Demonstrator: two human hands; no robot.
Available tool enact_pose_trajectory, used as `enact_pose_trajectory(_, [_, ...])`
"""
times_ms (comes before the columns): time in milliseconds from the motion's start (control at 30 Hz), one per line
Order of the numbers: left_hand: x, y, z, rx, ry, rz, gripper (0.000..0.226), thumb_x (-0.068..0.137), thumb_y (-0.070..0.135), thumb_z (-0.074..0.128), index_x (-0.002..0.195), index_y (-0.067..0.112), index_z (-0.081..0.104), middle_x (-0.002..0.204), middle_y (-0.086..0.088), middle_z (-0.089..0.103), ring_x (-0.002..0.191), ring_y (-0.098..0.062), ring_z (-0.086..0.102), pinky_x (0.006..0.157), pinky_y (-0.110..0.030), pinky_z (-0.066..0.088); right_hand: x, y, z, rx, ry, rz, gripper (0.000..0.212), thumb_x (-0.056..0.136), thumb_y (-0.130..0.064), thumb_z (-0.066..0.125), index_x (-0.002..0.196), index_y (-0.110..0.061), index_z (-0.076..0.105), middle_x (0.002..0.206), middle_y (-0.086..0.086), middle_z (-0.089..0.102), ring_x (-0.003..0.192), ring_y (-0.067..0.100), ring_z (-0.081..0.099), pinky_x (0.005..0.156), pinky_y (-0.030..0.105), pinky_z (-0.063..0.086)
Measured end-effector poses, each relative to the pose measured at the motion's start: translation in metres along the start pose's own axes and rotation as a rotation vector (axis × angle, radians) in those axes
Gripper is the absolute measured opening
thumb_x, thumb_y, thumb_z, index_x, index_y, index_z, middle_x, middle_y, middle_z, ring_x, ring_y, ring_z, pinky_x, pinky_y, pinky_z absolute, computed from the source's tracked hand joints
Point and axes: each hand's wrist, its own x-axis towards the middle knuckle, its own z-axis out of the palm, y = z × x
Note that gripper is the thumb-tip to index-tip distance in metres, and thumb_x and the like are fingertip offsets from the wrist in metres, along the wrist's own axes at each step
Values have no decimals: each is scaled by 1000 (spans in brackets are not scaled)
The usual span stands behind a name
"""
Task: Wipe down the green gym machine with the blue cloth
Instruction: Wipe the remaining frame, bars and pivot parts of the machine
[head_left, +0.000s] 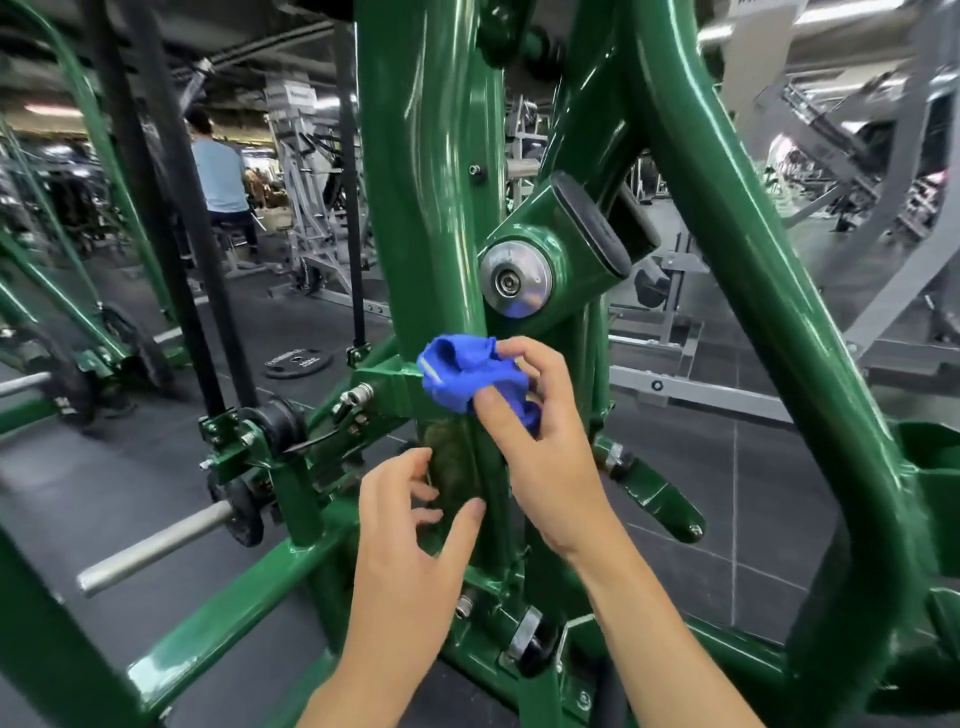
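The green gym machine (421, 171) fills the view, its glossy upright post straight ahead. A crumpled blue cloth (462, 374) is bunched against that post, just below a round silver pivot cap (515, 283). My right hand (540, 441) grips the cloth between thumb and fingers and holds it on the post. My left hand (415, 525) hovers lower on the same post with fingers loosely spread, holding nothing; whether it touches the metal is unclear.
A thick curved green tube (769, 291) runs down the right. A steel weight peg (156, 545) sticks out at lower left. A black weight plate (297, 360) lies on the dark floor. A person (221, 176) stands at far left among grey machines (675, 389).
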Motion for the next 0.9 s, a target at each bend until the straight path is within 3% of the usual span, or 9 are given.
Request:
enact_pose_trajectory(167, [-4, -11, 1, 33, -15, 65, 71, 85, 20, 83, 145, 28, 46, 132, 21, 41, 116, -21, 56, 91, -31, 54, -16, 7, 5, 39, 41, 95, 34, 99, -26, 68, 123, -48, 58, 116, -12, 67, 108, 10, 64, 95, 22, 46])
enact_pose_trajectory(400, [-10, -16, 11, 63, 0, 130, 74, 90, 45, 68, 154, 29, 35, 143, 17, 34, 119, -18, 54, 95, -28, 51, 19, -31, 11, 37, 77, -34, 33, 101, -19, 66, 128, -38, 60, 122, -10, 68, 112, 13, 65, 100, 25, 50])
enact_pose_trajectory(600, [-2, -6, 4, -15, 77, 134, 52, 91, 40, 67, 139, 40, 50, 136, 10, 46, 115, -20, 59, 89, -28, 51, 30, -46, 15, -3, 106, -31, 32, 103, -17, 62, 125, -41, 60, 117, -16, 70, 108, 6, 65, 95, 19, 47])
enact_pose_trajectory(800, [23, 20, -16, 1, 201, 255, 41, 94, 23, 66, 133, 13, 61, 132, -5, 53, 129, -28, 52, 100, -52, 50, 26, -56, 18, -36, 94, -16, 32, 105, -20, 59, 126, -45, 60, 126, -15, 66, 120, 10, 63, 113, 45, 45])
enact_pose_trajectory(900, [55, 45, -27, 49, 217, 293, 45, 96, 25, 63, 138, 10, 58, 136, -5, 49, 133, -24, 47, 112, -48, 42, 41, -69, 22, -42, 105, -59, 31, 106, -21, 56, 127, -44, 60, 130, -11, 65, 123, 17, 62, 113, 54, 44])
